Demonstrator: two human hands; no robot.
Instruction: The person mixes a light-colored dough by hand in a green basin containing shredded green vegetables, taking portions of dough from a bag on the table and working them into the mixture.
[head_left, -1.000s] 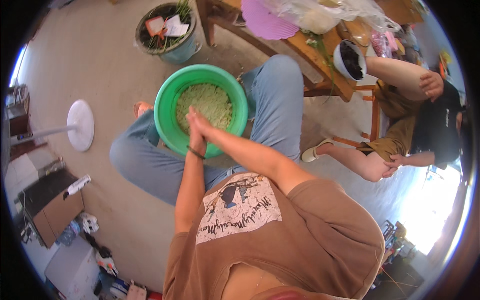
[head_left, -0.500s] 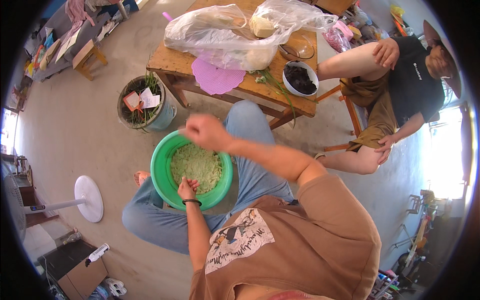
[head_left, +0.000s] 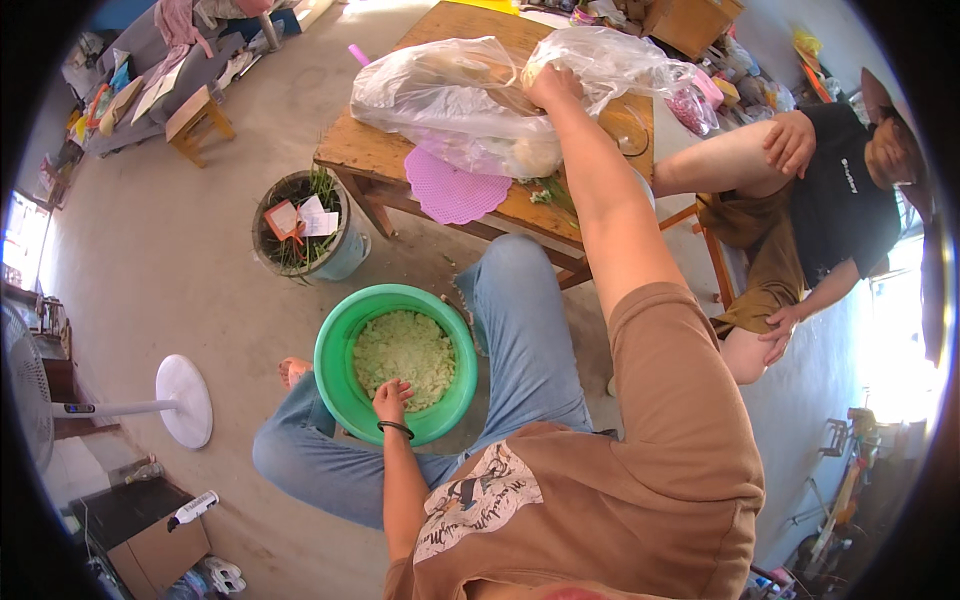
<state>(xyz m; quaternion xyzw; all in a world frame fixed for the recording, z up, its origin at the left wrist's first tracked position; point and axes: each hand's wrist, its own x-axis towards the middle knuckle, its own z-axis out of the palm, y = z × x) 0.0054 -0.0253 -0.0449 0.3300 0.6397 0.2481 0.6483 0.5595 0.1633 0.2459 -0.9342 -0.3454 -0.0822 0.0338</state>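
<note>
The green basin [head_left: 328,375] stands between my legs and holds a pale green, crumbly mass [head_left: 405,350]. Over its near side hangs my left hand [head_left: 393,400], fingers loosely apart and nothing visible in them. A dark band circles that wrist. My right arm stretches across to the table, where my right hand [head_left: 557,88] closes on a pale yellow lump [head_left: 532,76] among clear plastic bags [head_left: 435,95]. The lump is partly covered by my fingers. Just below the bags lies a purple perforated mat [head_left: 455,187], overhanging the table edge.
The wooden table [head_left: 350,150] stands ahead, with green stalks [head_left: 550,193] on it. Left of it is a planter bucket [head_left: 345,245] with grass and cards. Another person [head_left: 845,190] sits at the right, hands on legs. A fan base [head_left: 184,400] stands at left.
My right hand has gone from above the basin's far rim to the table and taken hold of the pale yellow lump. My left hand stays over the basin. The bowl of dark stuff is now hidden.
</note>
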